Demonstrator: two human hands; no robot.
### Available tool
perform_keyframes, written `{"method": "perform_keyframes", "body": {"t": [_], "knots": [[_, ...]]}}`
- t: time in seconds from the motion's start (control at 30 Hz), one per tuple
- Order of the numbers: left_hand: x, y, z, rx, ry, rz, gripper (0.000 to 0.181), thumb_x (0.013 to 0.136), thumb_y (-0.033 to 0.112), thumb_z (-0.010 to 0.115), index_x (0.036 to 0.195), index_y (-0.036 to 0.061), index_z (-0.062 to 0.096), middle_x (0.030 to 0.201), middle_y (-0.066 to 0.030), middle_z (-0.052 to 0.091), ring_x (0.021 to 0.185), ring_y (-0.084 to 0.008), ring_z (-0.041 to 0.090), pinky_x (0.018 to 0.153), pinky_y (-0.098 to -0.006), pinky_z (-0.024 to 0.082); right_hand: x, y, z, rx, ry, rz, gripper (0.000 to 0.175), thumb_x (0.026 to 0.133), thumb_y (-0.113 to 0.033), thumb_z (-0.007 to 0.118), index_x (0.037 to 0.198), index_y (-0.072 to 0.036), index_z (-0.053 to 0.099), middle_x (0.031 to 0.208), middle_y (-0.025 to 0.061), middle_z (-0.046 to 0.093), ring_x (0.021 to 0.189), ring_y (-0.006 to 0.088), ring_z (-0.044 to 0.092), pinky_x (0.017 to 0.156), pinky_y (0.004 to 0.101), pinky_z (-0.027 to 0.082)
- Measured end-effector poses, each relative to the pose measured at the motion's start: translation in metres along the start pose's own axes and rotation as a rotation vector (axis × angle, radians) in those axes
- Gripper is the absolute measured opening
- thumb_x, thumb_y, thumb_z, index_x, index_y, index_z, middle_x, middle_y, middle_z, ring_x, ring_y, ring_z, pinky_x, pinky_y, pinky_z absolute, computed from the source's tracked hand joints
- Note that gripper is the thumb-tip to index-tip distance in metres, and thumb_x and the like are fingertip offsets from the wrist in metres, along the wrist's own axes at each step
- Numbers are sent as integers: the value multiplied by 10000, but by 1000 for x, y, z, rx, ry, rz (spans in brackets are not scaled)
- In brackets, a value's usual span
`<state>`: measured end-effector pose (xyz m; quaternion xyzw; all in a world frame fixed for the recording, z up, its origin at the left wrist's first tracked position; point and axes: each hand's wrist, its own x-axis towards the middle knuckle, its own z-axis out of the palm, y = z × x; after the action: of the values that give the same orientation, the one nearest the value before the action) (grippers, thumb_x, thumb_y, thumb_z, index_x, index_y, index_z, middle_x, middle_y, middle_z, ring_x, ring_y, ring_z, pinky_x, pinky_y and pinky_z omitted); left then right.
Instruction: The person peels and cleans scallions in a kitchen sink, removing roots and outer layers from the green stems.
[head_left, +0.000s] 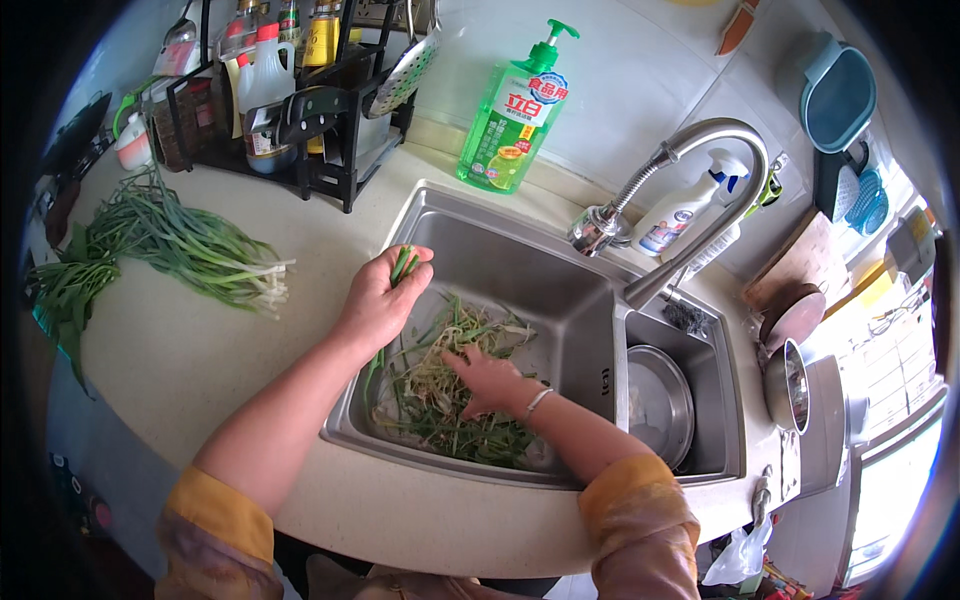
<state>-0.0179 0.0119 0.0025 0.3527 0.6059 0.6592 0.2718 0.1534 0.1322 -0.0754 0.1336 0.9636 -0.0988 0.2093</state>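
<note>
My left hand (388, 292) is closed around a few green scallion stalks (403, 264) above the left rim of the steel sink (480, 232). Cut green ends poke out over the thumb, and more green hangs below the fist. Over the large basin, my right hand (489, 381) is spread with its fingers apart. It reaches into or just above a heap of scallion trimmings (431, 375), pale roots and leaves mixed together; whether the fingertips touch it is hard to tell. A bunch of cleaned scallions (202, 240) lies on the counter to the left, white ends pointing right.
A gooseneck faucet (750, 150) arches behind the sink, near a green dish soap bottle (514, 120). The small basin holds a metal pan (660, 405). At the back left stands a black rack (349, 150) with bottles and knives. A steel bowl (787, 386) sits at the right.
</note>
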Motion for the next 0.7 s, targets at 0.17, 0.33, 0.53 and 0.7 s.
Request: {"method": "perform_keyframes", "body": {"t": [0.17,0.33,0.53,0.7], "knots": [[3,-12,6,82,-18,247,204,867,172,593,1006,24,571,704,50,506,613,-41,433,556,-223,392,24,16,45,40,76,81,689,692,-146,673,1290,-87,336,1021,191,578,932,345,600,749,426,509],[1,-4,1,109,-86,167,190,873,163,582,1009,33,567,704,44,511,614,-42,434,553,-221,391,29,38,40,-92,174,49,199,748,-75,531,938,-57,588,920,159,617,823,319,628,687,421,522],[0,-4,-1,108,-86,146,191,878,169,578,1012,34,565,682,38,509,595,-38,424,539,-222,388,21,66,-15,-25,810,135,133,697,-97,562,822,-56,577,866,165,592,710,336,609,621,422,520],[-1,2,2,149,-149,79,191,893,156,554,1041,35,566,742,25,536,688,-56,489,644,-225,424,8,51,-68,198,1022,78,234,716,-65,584,943,-12,585,891,170,594,733,338,605,636,404,509]]}}
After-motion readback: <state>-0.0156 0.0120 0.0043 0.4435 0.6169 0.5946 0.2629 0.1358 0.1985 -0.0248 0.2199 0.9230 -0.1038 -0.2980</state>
